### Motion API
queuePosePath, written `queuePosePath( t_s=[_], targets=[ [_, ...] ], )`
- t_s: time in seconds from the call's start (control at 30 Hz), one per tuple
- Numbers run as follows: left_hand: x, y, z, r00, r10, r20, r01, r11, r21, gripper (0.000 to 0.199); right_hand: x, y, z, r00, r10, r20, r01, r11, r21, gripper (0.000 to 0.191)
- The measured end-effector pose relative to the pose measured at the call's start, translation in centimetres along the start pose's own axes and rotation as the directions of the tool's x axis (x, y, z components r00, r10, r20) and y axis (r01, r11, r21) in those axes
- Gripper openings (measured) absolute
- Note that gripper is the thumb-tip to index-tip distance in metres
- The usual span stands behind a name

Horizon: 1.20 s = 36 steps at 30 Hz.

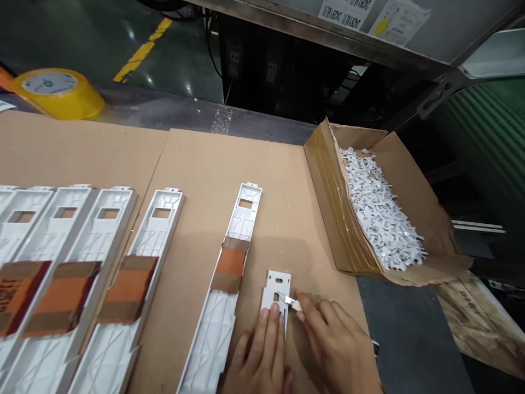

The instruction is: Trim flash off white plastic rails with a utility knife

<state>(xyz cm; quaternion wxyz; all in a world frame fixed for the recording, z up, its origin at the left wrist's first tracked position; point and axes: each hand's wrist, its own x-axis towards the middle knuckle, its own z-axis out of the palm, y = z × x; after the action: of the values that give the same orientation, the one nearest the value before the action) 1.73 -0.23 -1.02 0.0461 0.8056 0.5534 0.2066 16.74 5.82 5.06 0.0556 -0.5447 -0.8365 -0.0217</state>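
A small white plate (277,282) with slots lies on the cardboard near the bottom centre. My left hand (262,355) rests on its lower part, fingertips pressed flat and side by side. In my closed right hand (338,345) is a small knife (289,300), its blade tip at a square hole in the plate. Just left of my hands lies a long white channel part (241,219) with an orange and brown taped piece (231,268) across its middle.
Several similar white channels (151,235) lie side by side at the left. An open cardboard box (340,219) of small white pieces (381,219) stands at the right. A yellow tape roll (77,98) sits at the back left, below a metal shelf edge (311,35).
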Motion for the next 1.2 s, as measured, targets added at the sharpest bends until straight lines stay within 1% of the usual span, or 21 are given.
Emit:
queuePosePath(
  t_s=[0.2, 0.4, 0.53, 0.77, 1.07, 1.2],
  targets=[
    [-0.1, 0.1, 0.0, 1.0, -0.007, 0.006, 0.007, 1.0, 0.003, 0.044, 0.2, 0.1, 0.1, 1.0, -0.008, -0.015, 0.007, 1.0, -0.016, 0.032],
    [-0.3, 0.1, 0.2, 1.0, -0.018, 0.007, 0.018, 1.0, -0.003, 0.048, 0.4, 0.1, 0.0, 1.0, -0.003, -0.009, 0.002, 1.0, -0.031, 0.033],
    [-0.3, 0.1, 0.2, 1.0, -0.021, 0.008, 0.021, 1.0, 0.0, 0.049, 0.6, 0.2, -0.2, 1.0, -0.022, 0.007, 0.023, 0.999, -0.028, 0.035],
    [0.1, 0.2, -0.1, 1.0, -0.018, 0.014, 0.017, 1.0, 0.018, 0.041, 1.1, 0.5, -0.6, 0.998, -0.048, 0.035, 0.05, 0.997, -0.067, 0.038],
    [0.0, 0.1, -0.2, 1.0, -0.011, 0.025, 0.01, 1.0, 0.025, 0.043, 1.1, 0.5, -0.7, 0.998, -0.048, 0.041, 0.05, 0.997, -0.063, 0.036],
    [0.1, 0.2, -0.3, 1.0, -0.02, 0.016, 0.019, 0.999, 0.028, 0.041, 1.3, 0.6, -0.7, 0.998, -0.053, 0.042, 0.057, 0.995, -0.08, 0.037]
  ],
)
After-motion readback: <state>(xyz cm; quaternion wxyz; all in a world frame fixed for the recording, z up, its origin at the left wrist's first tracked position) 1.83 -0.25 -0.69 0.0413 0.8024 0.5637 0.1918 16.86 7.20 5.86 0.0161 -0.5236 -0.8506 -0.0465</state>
